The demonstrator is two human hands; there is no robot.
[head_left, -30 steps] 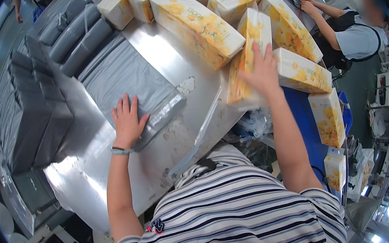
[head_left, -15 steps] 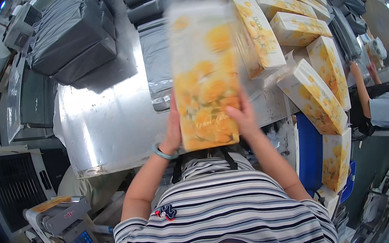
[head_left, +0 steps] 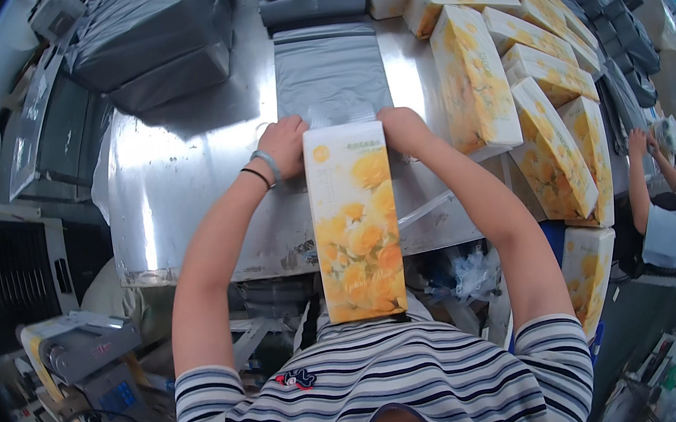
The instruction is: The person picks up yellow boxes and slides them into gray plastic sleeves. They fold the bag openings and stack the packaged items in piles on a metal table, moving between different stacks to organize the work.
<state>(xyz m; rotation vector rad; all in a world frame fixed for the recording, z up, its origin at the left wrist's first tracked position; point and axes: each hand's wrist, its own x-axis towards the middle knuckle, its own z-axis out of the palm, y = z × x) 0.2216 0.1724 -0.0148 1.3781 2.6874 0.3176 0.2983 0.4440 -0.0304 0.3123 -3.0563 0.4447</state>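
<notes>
A shiny metal table [head_left: 180,180] carries a grey mailing bag [head_left: 328,71] near its front edge. The left hand [head_left: 285,143] and right hand [head_left: 402,127] grip a yellow flowered box [head_left: 354,222] at the bag's mouth; the box is not yet inside.

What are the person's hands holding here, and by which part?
Both the left hand and right hand grip the yellow flowered box at its far end corners.
</notes>
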